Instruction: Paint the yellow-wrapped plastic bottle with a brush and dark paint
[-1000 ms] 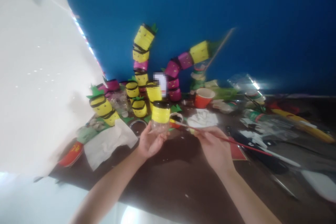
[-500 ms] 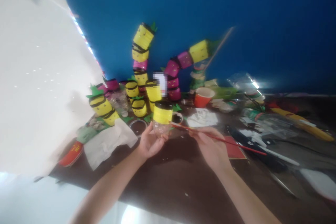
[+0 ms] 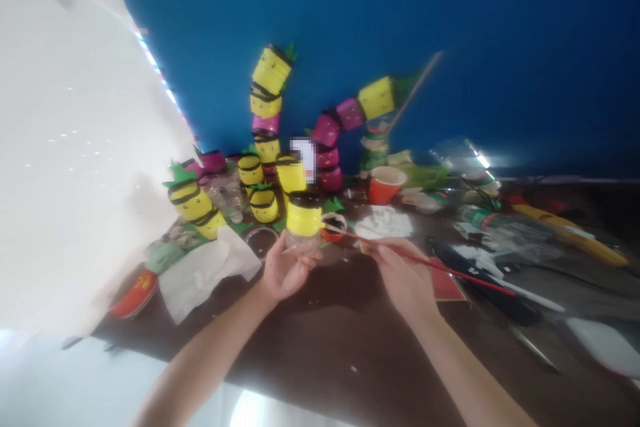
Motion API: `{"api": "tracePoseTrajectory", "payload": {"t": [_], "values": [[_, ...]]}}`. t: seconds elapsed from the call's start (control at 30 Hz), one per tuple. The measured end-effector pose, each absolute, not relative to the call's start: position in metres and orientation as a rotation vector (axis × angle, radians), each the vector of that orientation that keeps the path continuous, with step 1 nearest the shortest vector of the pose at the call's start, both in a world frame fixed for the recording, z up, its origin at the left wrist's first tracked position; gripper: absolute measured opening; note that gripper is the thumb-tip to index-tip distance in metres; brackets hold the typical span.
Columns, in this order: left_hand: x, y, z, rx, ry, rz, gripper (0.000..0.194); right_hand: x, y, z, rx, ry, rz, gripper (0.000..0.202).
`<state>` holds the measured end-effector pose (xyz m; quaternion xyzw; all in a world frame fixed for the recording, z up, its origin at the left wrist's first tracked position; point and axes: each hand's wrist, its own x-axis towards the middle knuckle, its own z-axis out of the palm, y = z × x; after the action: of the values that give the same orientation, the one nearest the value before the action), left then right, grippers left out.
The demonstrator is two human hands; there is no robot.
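I've got the L hand (image 3: 287, 273) palm-up, fingers half-curled round the clear lower part of a jar (image 3: 304, 219), approx. upright, held over the middle of the counter (image 3: 320, 340), btwn its near & far edges. Jar has a yellow band up top & a black rim. My R hand (image 3: 404, 273) is closed in a pinch on a brush (image 3: 470, 275); its red handle slants back over that hand toward the counter's R side, tip at the R side of the yellow band. Feed's too blurry to tell if it's touching. Just behind the tip, partly hidden, there's a small cup (image 3: 334, 227) w/ dark contents; crumpled tissue (image 3: 384, 222) is R of it, w/ a red cup (image 3: 386, 185) behind, nr the far edge. Also along the far edge, two tall curved stacks, one mostly yellow (image 3: 267, 103), one mostly magenta (image 3: 327, 130), stand before the blue wall (image 3: 450, 7). White sheet (image 3: 205, 277) lies L of my L hand; a red item (image 3: 135, 293) w/ yellow marks is nr the counter's near-L corner. Flat red card (image 3: 447, 283) pokes out beside my R hand; a long yellow item (image 3: 570, 233) lies toward the far-R corner.
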<state>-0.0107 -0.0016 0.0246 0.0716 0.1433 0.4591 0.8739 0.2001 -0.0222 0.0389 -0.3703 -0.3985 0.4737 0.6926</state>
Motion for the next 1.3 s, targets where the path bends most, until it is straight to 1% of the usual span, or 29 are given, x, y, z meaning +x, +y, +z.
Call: {"api": "tracePoseTrajectory", "payload": {"t": [0.1, 0.27, 0.5, 0.57, 0.73, 0.93, 1.1, 1.3], "values": [[-0.009, -0.004, 0.030, 0.117, 0.308, 0.969, 0.052, 0.202, -0.022, 0.038, -0.788, -0.883, 1.024, 0.003], [-0.005, -0.006, 0.037, 0.063, 0.382, 1.039, 0.050, 0.200, -0.029, 0.043, -0.723, -0.919, 1.128, 0.004], [-0.003, -0.008, 0.034, 0.097, 0.475, 1.072, 0.040, 0.195, -0.030, 0.045, -0.787, -0.931, 1.151, 0.010], [-0.003, -0.007, 0.034, 0.112, 0.420, 1.034, 0.041, 0.195, -0.030, 0.044, -0.804, -0.936, 1.145, 0.011], [-0.009, -0.004, 0.030, 0.170, 0.282, 0.858, 0.057, 0.195, -0.028, 0.042, -0.781, -0.920, 1.144, 0.010], [-0.013, -0.001, 0.022, 0.173, 0.284, 0.821, 0.046, 0.195, -0.027, 0.041, -0.775, -0.914, 1.160, 0.010], [-0.016, -0.001, 0.025, 0.218, 0.305, 0.684, 0.049, 0.195, -0.028, 0.043, -0.753, -0.917, 1.164, 0.011], [-0.018, -0.001, 0.029, 0.268, 0.356, 0.646, 0.048, 0.195, -0.027, 0.042, -0.764, -0.906, 1.166, 0.013]]}}
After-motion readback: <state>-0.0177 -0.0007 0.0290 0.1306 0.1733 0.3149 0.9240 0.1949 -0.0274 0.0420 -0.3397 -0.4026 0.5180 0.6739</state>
